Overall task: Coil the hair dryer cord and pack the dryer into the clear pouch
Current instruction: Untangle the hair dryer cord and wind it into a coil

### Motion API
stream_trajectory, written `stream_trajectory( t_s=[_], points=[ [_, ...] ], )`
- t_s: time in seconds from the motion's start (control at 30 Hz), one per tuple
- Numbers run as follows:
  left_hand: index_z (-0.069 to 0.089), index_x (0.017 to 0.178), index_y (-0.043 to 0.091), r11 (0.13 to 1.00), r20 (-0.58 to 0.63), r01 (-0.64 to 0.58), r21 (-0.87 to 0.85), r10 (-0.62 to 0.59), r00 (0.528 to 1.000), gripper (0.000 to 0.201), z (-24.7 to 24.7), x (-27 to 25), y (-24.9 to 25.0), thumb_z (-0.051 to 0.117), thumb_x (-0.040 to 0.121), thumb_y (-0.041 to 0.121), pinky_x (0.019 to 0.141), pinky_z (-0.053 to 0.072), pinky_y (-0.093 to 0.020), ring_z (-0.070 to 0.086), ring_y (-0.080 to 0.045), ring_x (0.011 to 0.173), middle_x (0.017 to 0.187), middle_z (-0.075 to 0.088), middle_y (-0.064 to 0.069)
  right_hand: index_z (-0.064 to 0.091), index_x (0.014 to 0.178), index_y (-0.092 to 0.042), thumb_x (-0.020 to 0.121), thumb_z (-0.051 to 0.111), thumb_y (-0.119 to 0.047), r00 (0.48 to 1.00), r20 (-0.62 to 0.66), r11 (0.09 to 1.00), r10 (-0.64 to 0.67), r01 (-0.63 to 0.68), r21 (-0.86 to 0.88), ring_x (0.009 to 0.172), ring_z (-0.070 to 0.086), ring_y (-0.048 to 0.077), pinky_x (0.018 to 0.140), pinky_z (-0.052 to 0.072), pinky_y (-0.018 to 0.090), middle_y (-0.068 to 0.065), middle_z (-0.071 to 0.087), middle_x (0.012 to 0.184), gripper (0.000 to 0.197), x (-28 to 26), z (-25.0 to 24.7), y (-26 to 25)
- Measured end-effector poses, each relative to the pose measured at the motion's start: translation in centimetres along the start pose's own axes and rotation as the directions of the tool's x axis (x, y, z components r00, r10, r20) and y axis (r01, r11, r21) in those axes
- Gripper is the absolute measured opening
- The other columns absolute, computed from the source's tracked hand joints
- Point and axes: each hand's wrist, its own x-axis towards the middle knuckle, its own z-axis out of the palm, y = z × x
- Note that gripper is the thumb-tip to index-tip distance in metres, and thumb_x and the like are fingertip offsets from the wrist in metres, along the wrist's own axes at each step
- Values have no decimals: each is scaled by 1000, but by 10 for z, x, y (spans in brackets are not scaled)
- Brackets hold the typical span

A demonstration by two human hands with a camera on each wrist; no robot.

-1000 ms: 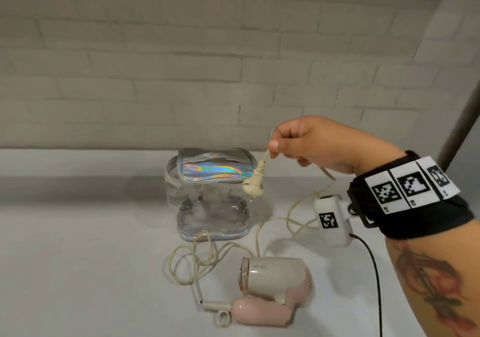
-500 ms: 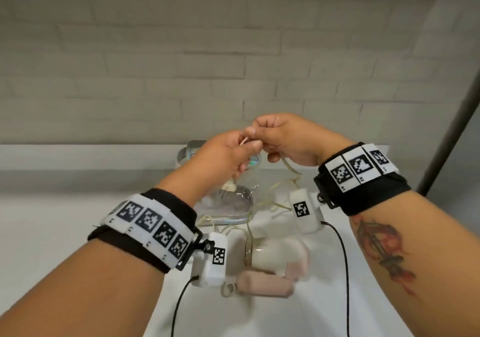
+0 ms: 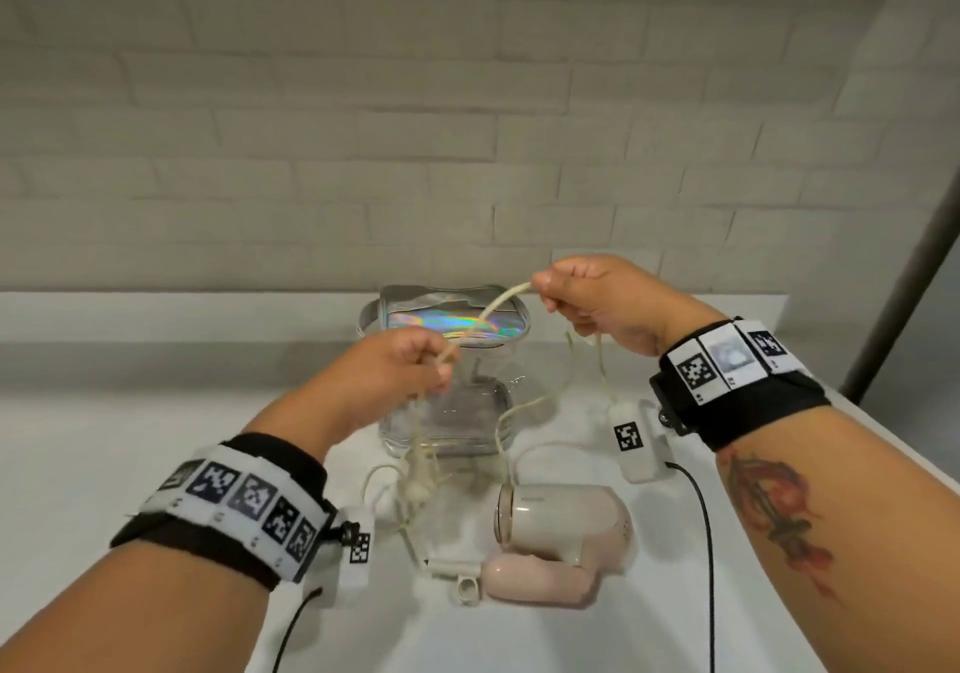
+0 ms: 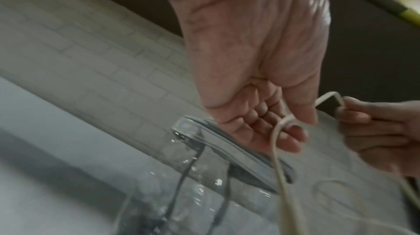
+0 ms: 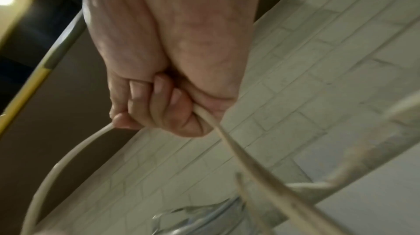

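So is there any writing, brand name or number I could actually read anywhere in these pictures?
No readable text.
Hair dryer: a small mark near its front rim, too blurred to read.
Wristbands and wrist cameras: black-and-white square code patterns, no words.
Clear pouch: no lettering seen.

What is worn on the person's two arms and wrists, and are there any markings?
Both forearms are bare. Each wrist has a black band carrying white square-code tags, with a small white tagged box below it and a thin black cable. The right forearm shows a red-and-dark tattoo.
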Motion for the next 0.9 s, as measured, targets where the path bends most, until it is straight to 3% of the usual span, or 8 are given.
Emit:
stream_trajectory(
  t_s=[0.1, 0.17, 0.23, 0.3, 0.37, 0.63, 0.8, 0.9],
  points=[
    [61, 99, 11, 998, 29, -50, -24, 51, 998, 13, 19, 7, 14, 64, 87, 5, 74, 52, -26, 63, -9, 70, 76, 60, 0, 55, 66, -16, 92, 53, -30, 997, 75, 987, -26, 38, -157, 49, 26, 12, 49, 26, 26, 9, 33, 59, 29, 5, 20, -11],
    [60, 100, 4, 993, -9, -115, -26, 115, 993, 14, 28, 12, 29, 63, 89, 13, 70, 53, -26, 59, -7, 62, 71, 57, 3, 56, 67, -15, 92, 54, -31, 994, 100, 979, -43, 62, -192, 51, 29, 14, 50, 27, 28, 11, 36, 63, 29, 8, 31, -16],
    [64, 90, 14, 987, -40, -158, -36, 156, 987, 17, 32, 16, 41, 62, 86, 31, 57, 46, -28, 47, -10, 53, 60, 48, 6, 58, 76, -8, 93, 53, -30, 993, 100, 985, -60, 75, -157, 50, 30, 11, 50, 28, 27, 6, 37, 59, 28, 9, 35, -21],
    [59, 70, 21, 976, -126, -183, -121, 168, 978, 21, 27, 19, 46, 57, 86, 35, 47, 29, -26, 32, -9, 46, 50, 38, 10, 55, 77, -7, 95, 51, -28, 994, 81, 995, -77, 82, -61, 47, 28, 9, 49, 28, 23, -3, 36, 54, 28, 8, 32, -23],
    [51, 67, 19, 951, -249, -221, -218, 165, 954, 29, 14, 21, 48, 52, 95, 28, 45, 22, -24, 27, -6, 42, 46, 35, 12, 49, 70, -12, 97, 48, -26, 996, 57, 997, -72, 70, 35, 44, 25, 8, 47, 27, 21, -10, 33, 45, 30, 4, 25, -21],
    [49, 68, 20, 886, -581, -300, -353, 43, 812, 32, -40, 17, 30, 44, 100, 26, 40, 26, -16, 30, -2, 38, 44, 39, 13, 49, 66, -15, 96, 49, -27, 999, -7, 999, 33, -33, -36, 49, 22, 12, 50, 24, 25, -5, 31, 51, 32, -10, -4, 13],
    [65, 81, 11, 966, -316, -83, -247, 1, 949, 25, -25, 11, 35, 47, 97, 14, 59, 44, -24, 57, -10, 50, 59, 62, 2, 51, 62, -19, 92, 52, -35, 996, -76, 968, 42, -59, -243, 51, 29, 13, 50, 29, 23, 4, 37, 61, 34, -9, -3, 3],
    [64, 115, 13, 995, -214, -3, -98, -18, 977, 27, -11, 13, 42, 62, 88, 16, 80, 55, -32, 68, -11, 74, 91, 73, -3, 54, 65, -17, 92, 52, -39, 1000, -22, 913, 16, -23, -407, 51, 32, 13, 47, 28, 23, 2, 40, 59, 34, -6, 4, -15]
  ],
)
